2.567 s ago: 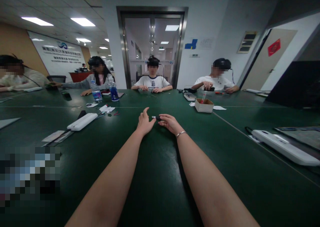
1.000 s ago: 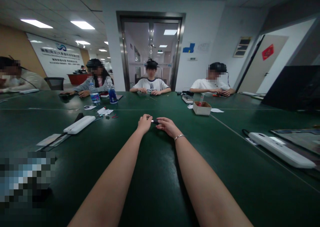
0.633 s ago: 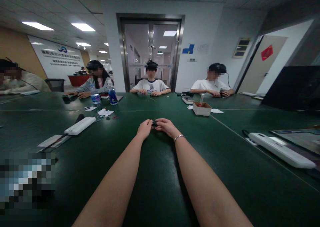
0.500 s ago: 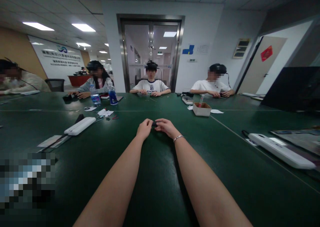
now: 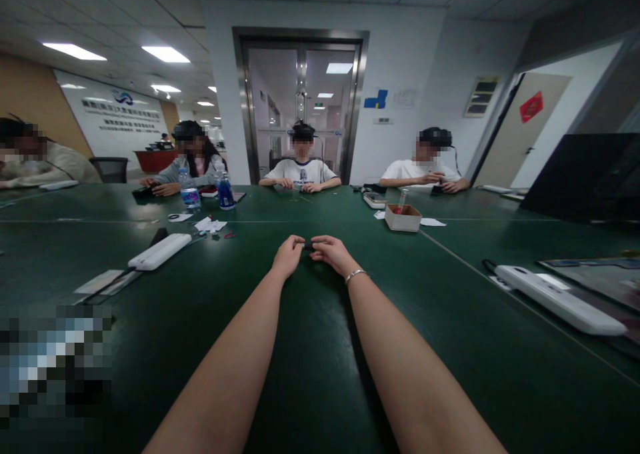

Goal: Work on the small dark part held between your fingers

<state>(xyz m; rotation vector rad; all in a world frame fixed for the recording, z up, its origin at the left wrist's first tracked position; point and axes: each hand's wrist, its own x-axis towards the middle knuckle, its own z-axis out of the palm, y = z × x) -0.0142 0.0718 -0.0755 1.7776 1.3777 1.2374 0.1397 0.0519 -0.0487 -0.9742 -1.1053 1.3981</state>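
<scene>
Both my arms reach forward over the dark green table (image 5: 320,374). Between my fingertips is a small black object (image 5: 309,245), too small and too covered to name. My left hand (image 5: 289,257) grips its left end with fingers closed. From the other side, the thumb and fingers of my right hand (image 5: 331,254) pinch it. A silver bracelet (image 5: 356,275) circles my right wrist. The fingers hide most of the object, which is held at or just above the table surface.
Left lie a white power bank-like block (image 5: 160,252) and paper scraps (image 5: 210,225); bottles (image 5: 226,194) stand behind. A small open box (image 5: 403,219) sits ahead right. A long white block (image 5: 560,299) lies far right. Several people sit across the table, including one person (image 5: 301,171) opposite.
My hands keep their grip on the small black object, with hardly any movement. Across the table at right, a person has raised one hand above a dark object.
</scene>
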